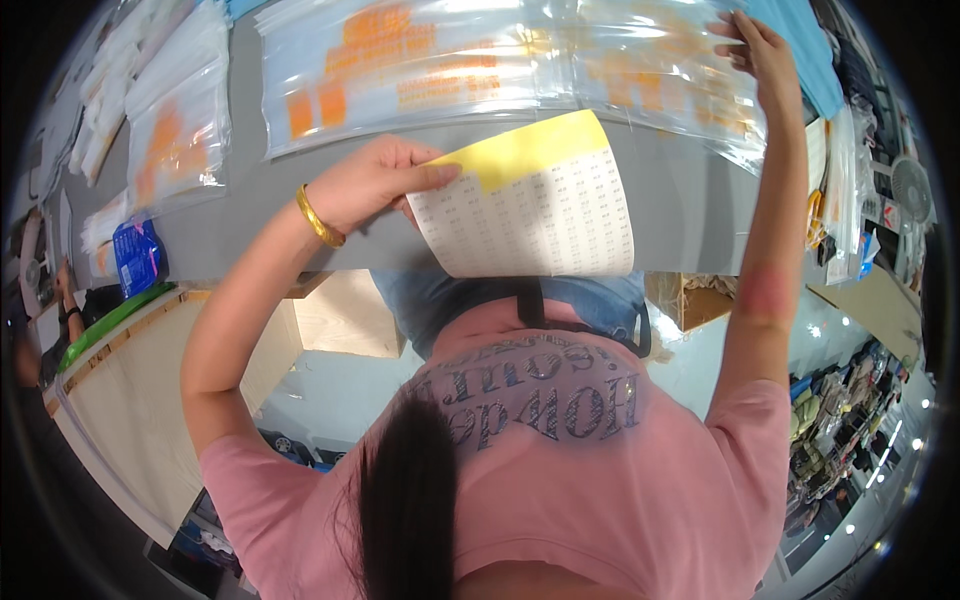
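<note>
My left hand (375,185) pinches the upper left corner of a sticker sheet (540,215). Rows of small white printed labels cover most of it, and a bare yellow backing strip runs along its top. The sheet tilts over the near edge of the grey table, its right side curling. At the far right, my right hand (755,50) hovers over or touches clear plastic bags (660,70) with orange print; contact is hard to make out. Its fingers are loosely bent and apart, with nothing visible in them. Another stack of clear printed bags (400,70) lies just left of those.
More clear bags (180,130) are piled on the table's left side, near a blue packet (137,257). Light blue material (805,60) lies at the far right. Below the grey table (250,225) are cardboard boxes (350,312). Another person's arm (70,300) shows at the left rim.
</note>
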### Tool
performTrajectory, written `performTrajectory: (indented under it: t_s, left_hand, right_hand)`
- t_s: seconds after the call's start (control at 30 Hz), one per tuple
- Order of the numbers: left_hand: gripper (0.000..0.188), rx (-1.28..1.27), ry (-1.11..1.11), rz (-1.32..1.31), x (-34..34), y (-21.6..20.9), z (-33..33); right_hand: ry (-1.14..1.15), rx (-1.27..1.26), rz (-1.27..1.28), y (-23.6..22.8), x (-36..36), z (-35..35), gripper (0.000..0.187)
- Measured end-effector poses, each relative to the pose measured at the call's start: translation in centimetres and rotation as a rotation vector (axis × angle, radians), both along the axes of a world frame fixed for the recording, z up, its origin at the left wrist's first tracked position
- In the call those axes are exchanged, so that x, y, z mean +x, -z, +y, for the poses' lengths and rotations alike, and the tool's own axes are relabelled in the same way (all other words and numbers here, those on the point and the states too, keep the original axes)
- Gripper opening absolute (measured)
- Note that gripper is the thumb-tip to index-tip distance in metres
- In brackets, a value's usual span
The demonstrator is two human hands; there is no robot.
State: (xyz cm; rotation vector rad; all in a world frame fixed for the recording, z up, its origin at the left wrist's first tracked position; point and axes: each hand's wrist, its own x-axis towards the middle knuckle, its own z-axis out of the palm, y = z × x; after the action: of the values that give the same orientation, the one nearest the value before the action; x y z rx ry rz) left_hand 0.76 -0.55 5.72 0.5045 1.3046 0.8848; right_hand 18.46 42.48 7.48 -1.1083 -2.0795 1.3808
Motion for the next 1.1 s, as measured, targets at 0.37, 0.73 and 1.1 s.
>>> performTrajectory:
  t_s: [0.37,0.73,1.1]
  left_hand:
    - [0.027,0.097,-0.171,-0.04,1.1,-1.2,1.9]
    - [0.017,0.397,-0.01,0.688,1.2,1.3,2.0]
    - [0.008,0.753,0.259,1.549,1.9,5.5,2.4]
  right_hand:
    - [-0.622,0.547,0.285,1.1,1.5,-24.0,0.023]
    - [-0.375,0.095,0.29,-1.0,1.4,-24.5,0.005]
    - [-0.427,0.078,0.075,7.6,-4.3,-19.0,0.012]
